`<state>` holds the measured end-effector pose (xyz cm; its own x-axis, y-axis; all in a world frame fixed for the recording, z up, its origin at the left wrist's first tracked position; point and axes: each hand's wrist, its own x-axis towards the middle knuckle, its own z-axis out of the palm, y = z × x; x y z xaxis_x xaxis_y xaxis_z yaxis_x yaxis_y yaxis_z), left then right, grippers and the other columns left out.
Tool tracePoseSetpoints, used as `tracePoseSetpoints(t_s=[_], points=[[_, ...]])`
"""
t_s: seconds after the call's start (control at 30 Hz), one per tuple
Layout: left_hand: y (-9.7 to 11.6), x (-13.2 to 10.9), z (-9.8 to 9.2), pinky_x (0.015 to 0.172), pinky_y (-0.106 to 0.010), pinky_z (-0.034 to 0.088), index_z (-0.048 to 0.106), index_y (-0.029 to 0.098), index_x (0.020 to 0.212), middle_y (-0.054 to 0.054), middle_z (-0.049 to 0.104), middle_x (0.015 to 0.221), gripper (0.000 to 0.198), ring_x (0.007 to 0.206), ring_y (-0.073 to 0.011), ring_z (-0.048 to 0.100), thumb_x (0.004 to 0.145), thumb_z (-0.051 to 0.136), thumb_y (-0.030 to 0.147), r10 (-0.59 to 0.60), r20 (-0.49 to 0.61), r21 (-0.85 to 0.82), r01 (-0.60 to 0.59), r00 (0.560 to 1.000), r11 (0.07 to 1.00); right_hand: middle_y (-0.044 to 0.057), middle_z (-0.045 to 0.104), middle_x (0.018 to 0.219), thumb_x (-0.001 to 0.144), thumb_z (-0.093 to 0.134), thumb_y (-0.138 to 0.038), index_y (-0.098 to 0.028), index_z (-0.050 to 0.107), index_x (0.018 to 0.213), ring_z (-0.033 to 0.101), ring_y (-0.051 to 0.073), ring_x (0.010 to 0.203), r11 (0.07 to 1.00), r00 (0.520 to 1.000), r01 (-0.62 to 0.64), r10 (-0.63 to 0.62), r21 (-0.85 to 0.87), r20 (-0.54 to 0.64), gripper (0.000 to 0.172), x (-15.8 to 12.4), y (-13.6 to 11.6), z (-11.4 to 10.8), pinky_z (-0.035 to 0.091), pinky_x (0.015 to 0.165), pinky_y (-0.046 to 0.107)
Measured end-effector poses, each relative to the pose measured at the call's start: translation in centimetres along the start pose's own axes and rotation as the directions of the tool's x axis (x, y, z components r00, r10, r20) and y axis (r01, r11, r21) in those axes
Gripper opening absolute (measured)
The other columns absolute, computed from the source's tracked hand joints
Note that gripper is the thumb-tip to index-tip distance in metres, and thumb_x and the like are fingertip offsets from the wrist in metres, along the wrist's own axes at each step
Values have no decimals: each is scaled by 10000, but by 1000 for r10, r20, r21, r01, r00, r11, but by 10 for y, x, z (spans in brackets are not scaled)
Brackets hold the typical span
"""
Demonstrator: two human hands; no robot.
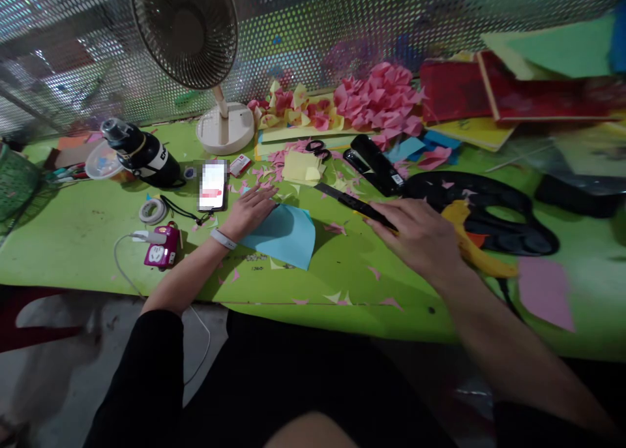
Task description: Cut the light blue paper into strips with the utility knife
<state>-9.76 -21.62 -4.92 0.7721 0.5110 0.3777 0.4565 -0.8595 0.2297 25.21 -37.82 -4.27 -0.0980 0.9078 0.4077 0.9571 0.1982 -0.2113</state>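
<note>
My left hand (249, 212) lies flat with fingers stretched out, pressing the left edge of a light blue folded paper (288, 235) on the green table (83, 233). My right hand (415, 234) rests palm down to the right, its fingertips over the handle end of a black utility knife (349, 201) that lies on the table. Whether the fingers grip the knife is not clear. A white band is on my left wrist.
A phone (212, 186), tape roll (152, 210), pink device (161, 252) with cable and black bottle (141, 153) lie at left. A fan (195, 37) stands behind. Pink paper pieces (381, 99), scissors (317, 149), black stapler (376, 164), yellow notes (300, 167), large black shears (489, 213), coloured sheets lie at right.
</note>
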Motion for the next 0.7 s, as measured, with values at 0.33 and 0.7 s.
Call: tracePoseSetpoints(t_s=[0.33,0.7], points=[[2,-2,3,1286,-602,414,699,226,1223,-99,734,1397,238,1362,-252,674,1119,498,299,-42,21,-21,43,999,999,116,782,1193,1055,583,-371,-287,728,1361,720,330,1089,990,990,138,-139,33,18,349,-12,2,-30,547,964,504],[4,0,2,1235,-577,497,712,197,1123,-111,758,1349,282,1296,-259,716,1131,468,338,-17,15,37,17,1000,999,103,788,1173,1063,547,-322,-297,742,1334,725,324,1076,983,981,184,-184,-3,56,335,-14,1,-23,547,950,508]])
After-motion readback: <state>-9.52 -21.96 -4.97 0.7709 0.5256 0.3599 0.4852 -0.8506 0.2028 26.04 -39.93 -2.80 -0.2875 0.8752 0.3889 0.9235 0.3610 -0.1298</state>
